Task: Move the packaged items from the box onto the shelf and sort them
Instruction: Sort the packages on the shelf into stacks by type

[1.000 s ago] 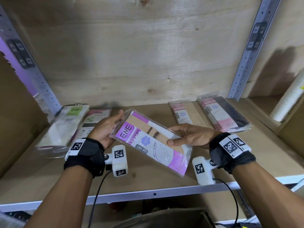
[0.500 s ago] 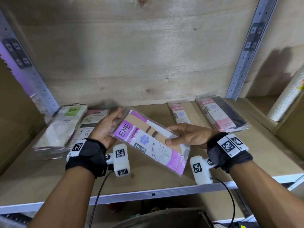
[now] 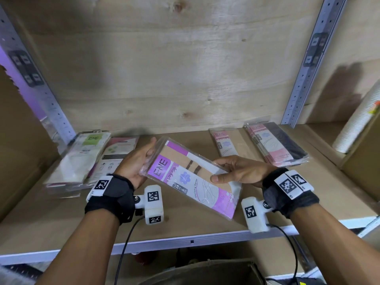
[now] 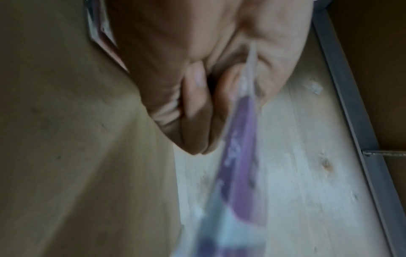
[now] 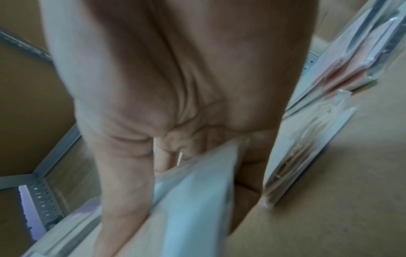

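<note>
Both hands hold one flat clear packet with a purple ENE label [image 3: 191,177] [image 4: 237,156] [image 5: 197,191], tilted, a little above the wooden shelf [image 3: 61,219]. My left hand [image 3: 141,161] grips its upper left end, and the left wrist view shows the edge pinched between thumb and fingers [image 4: 197,107]. My right hand [image 3: 228,171] pinches the right long edge, thumb on top and fingers behind. Sorted packets lie at the back of the shelf: a green-label stack [image 3: 82,155], a pink-and-white packet [image 3: 118,153], a pink packet [image 3: 225,145] [image 5: 307,156] and a pink-and-dark stack [image 3: 275,145] [image 5: 362,52].
An open cardboard box [image 3: 201,272] sits below the shelf's metal front rail [image 3: 191,241]. Perforated steel uprights stand at the left [image 3: 51,112] and right [image 3: 298,95]. A white ribbed roll [image 3: 357,124] leans in the neighbouring bay on the right. Bare shelf board lies under the held packet.
</note>
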The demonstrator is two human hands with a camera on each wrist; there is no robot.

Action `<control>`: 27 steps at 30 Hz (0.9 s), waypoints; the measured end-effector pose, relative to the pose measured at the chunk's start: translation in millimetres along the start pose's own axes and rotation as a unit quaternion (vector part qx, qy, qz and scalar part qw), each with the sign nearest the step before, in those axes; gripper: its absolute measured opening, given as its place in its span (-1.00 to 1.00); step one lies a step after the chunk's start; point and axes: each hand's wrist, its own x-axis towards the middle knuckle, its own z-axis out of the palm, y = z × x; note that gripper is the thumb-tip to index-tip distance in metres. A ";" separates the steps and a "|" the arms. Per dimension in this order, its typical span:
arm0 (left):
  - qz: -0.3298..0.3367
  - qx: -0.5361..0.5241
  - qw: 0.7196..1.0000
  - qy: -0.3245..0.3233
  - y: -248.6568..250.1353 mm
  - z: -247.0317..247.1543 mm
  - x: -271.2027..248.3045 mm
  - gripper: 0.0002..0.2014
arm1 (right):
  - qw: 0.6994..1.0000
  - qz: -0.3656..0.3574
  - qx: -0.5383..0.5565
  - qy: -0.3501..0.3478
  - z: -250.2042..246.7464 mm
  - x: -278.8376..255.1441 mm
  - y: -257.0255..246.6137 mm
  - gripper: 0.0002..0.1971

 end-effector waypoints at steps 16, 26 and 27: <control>-0.037 -0.181 0.981 0.055 -4.1 -1.8 9.1 -0.66 | 0.999 0.014 0.034 0.035 7.7 -0.6 -13.7 -0.72; -0.087 0.061 0.994 -0.003 -20.9 26.2 -0.2 -0.45 | 0.960 0.006 0.182 0.211 21.1 23.6 -13.0 -0.65; -0.086 0.097 0.991 -0.037 -22.0 31.7 -3.4 -0.49 | 0.958 -0.002 0.184 0.219 23.6 26.4 -12.5 -0.64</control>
